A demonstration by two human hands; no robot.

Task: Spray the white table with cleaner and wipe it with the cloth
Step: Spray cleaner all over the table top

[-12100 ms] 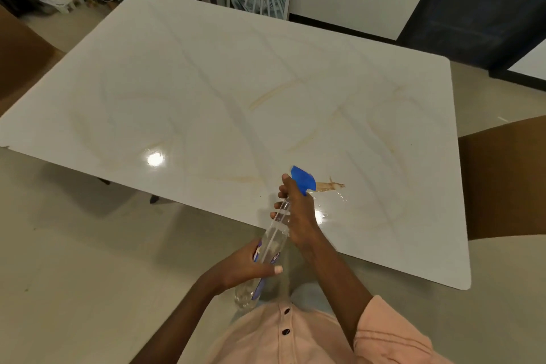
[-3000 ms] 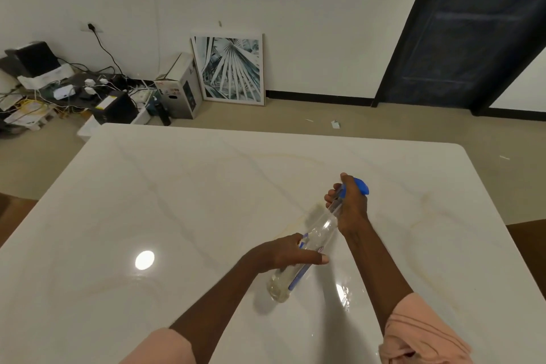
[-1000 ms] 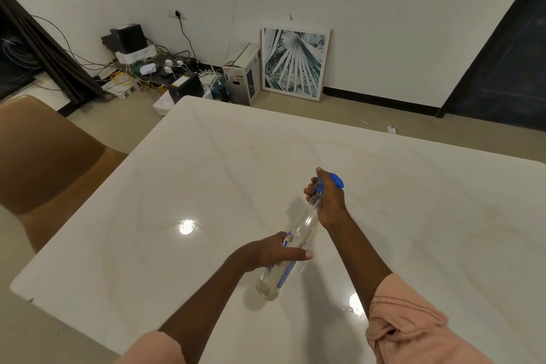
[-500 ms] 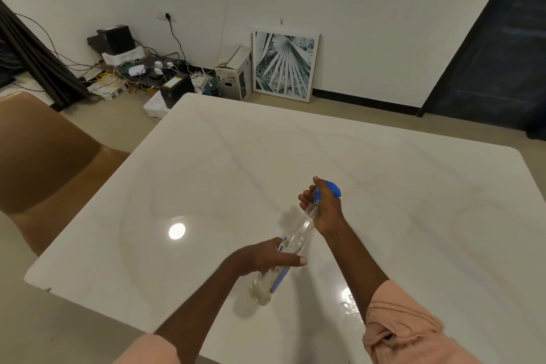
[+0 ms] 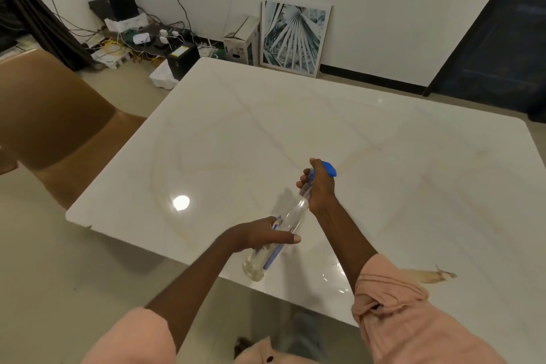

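Observation:
A clear spray bottle [image 5: 291,216] with a blue trigger head is held tilted over the white marble-look table [image 5: 242,133], nozzle pointing away from me. My right hand [image 5: 319,186] grips its neck and trigger. My left hand [image 5: 263,235] wraps the lower body of the bottle. A brown smear [image 5: 428,276] lies on the table near the front edge, right of my right sleeve, with wet droplets beside it. No cloth is in view.
A brown chair [image 5: 50,121] stands at the table's left side. On the floor behind the table are a framed leaf picture [image 5: 292,35], a cardboard box [image 5: 240,44], cables and small devices [image 5: 141,35]. A dark doorway [image 5: 499,29] is at the right.
The view has swung left and lower over the last second, so the table's left front corner and the brown smear show. Both hands keep the same grip on the bottle.

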